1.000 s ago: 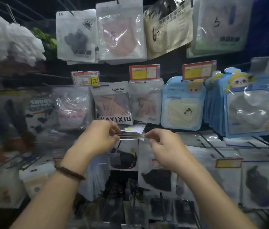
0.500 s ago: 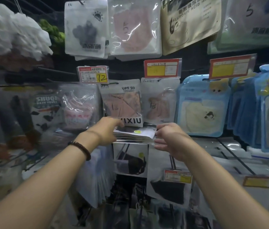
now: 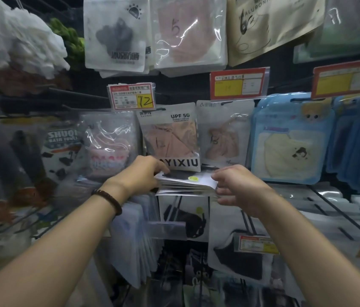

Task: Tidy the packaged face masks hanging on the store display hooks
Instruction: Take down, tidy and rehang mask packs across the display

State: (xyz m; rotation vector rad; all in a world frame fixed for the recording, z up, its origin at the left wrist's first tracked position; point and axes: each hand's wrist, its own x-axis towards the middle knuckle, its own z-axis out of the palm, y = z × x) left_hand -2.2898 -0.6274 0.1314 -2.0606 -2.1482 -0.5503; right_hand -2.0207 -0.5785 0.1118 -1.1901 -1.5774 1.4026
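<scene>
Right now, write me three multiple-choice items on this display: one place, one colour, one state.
1. The stack of packs sits: A. just below the UPF 50 pack; B. on the floor; C. in a basket.
2. The round sticker on its top pack is: A. red; B. blue; C. yellow-green.
3. The stack is: A. hanging straight down, untouched; B. held flat, gripped at either end; C. torn open.
Answers: A, its far edge lies under the KAYIXIU lettering; C, a yellow-green dot shows on top; B, the left hand and right hand pinch its two ends.
</scene>
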